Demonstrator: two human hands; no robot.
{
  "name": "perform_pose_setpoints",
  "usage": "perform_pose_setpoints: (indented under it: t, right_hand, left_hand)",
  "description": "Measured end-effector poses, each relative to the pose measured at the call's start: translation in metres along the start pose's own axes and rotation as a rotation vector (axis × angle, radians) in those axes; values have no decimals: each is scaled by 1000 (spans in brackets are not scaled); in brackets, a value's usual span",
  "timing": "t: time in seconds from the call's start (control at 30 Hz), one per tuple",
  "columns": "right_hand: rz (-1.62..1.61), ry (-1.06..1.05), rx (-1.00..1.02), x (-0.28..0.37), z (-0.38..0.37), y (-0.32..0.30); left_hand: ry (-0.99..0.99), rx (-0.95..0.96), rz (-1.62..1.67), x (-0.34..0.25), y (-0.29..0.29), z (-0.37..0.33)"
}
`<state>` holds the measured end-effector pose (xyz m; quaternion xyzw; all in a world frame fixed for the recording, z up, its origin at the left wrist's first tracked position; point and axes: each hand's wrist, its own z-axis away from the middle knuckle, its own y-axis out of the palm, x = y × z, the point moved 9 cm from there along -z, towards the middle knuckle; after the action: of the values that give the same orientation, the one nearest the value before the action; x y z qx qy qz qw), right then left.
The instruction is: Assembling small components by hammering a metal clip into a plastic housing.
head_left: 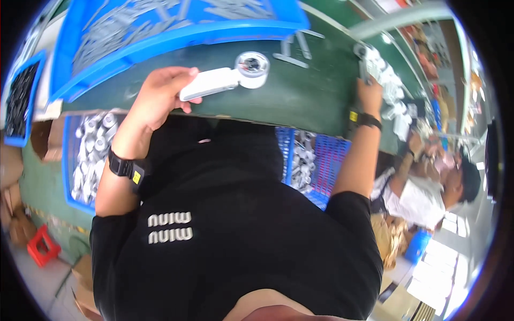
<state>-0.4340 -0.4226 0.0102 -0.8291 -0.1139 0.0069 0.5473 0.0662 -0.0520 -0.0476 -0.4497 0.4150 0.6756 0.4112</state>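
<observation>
My left hand (163, 93) is closed round the handle of a white handheld fan (211, 84), held above the green table. The fan's round head points right, and its open face shows dark and metallic parts inside. Stretched out to the far right, my right hand (369, 95) has its fingers closed on the lower end of another white handheld fan (369, 68). That one lies at the edge of a row of similar white fans (393, 88) along the table's right side.
A blue tray (176, 40) of grey strips stands at the back left; several loose grey strips (292, 58) lie beside it. Dark pieces fill a smaller blue tray (27, 136). Blue crates (67, 171) (321, 152) below the table edge hold white parts. A co-worker (423, 192) sits at right.
</observation>
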Motion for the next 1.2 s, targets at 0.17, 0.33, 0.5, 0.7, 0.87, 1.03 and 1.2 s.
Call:
perform_pose_setpoints:
  t: [0.17, 0.33, 0.5, 0.7, 0.87, 1.03, 1.2]
  right_hand:
    - [-121, -10, -4, -3, 24, -22]
    - [-445, 17, -113, 26, 76, -43]
    - [-877, 257, -31, 75, 132, -111]
    - [-1092, -202, 380, 186, 169, -75]
    - [-921, -447, 505, 277, 187, -65]
    - [-959, -364, 590, 289, 189, -53]
    - [-1036, -225, 730, 271, 188, -39]
  left_hand:
    - [-117, 120, -42, -12, -105, 73]
    - [-71, -234, 49, 47, -336, 211]
    - [-264, -990, 341, 203, -499, 334]
    - [-523, -1031, 126, 265, -485, 318]
    - [-417, -809, -67, 182, -418, 228]
    - [-120, 100, -180, -9, -229, 137]
    - [188, 313, -656, -135, -92, 63]
